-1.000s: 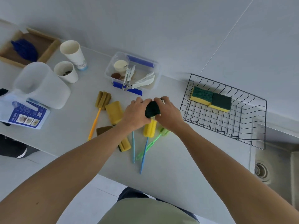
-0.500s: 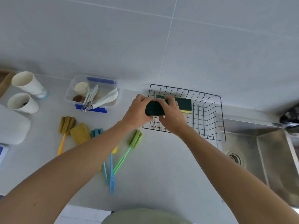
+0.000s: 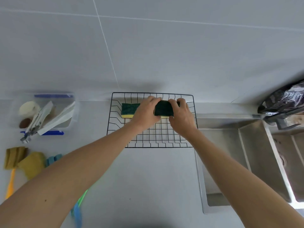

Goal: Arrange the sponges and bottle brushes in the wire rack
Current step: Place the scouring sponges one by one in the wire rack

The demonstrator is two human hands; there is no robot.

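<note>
A black wire rack stands on the counter against the wall. Over its back part, my left hand and my right hand both grip a green and yellow sponge. Another green and yellow sponge lies in the rack's back left, partly behind my left hand. At the far left of the counter lie a brush with an orange handle, a yellow sponge, a blue brush head, and blue and green brush handles under my left forearm.
A clear plastic box with tools and small items sits left of the rack. A steel sink lies right of the rack, with a dark object above its far corner. The tiled wall rises behind.
Both hands carried the sponge from the counter by the brushes to the right, into the back of the rack. My view followed to the right.
</note>
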